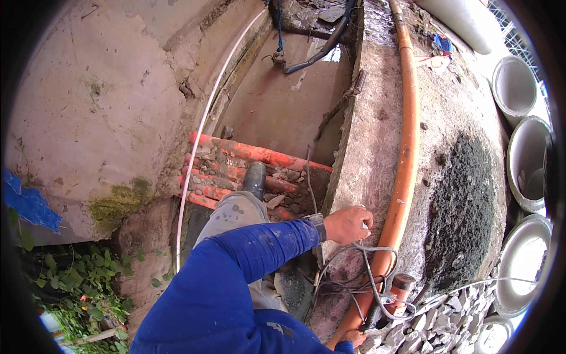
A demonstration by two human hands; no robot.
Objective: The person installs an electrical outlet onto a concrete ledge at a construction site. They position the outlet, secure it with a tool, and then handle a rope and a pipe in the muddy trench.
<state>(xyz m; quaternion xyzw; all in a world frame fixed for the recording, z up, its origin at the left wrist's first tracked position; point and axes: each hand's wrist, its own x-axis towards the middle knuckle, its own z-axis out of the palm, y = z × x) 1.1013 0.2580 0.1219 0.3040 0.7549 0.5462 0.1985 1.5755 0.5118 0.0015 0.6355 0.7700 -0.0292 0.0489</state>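
Note:
My left hand [348,225], wristwatch on the wrist, is closed on a small light piece at a grey cord [365,258], over the concrete ledge [371,147]. At the bottom, my right hand [354,338] is beside the orange pipe [406,118], at the dark lower end of a red and black power tool [401,290]; its grip is partly hidden. Loops of cord lie over the pipe and tool. My boot [254,179] rests among red pipes [265,154] and rubble in the trench.
A muddy trench [283,106] has hanging rope and a black hose [315,56]. A white line [206,113] runs along the left wall [100,71]. Concrete pipe sections [514,82], dark rubble [457,206] and broken stones [442,321] are at right, plants [76,277] at lower left.

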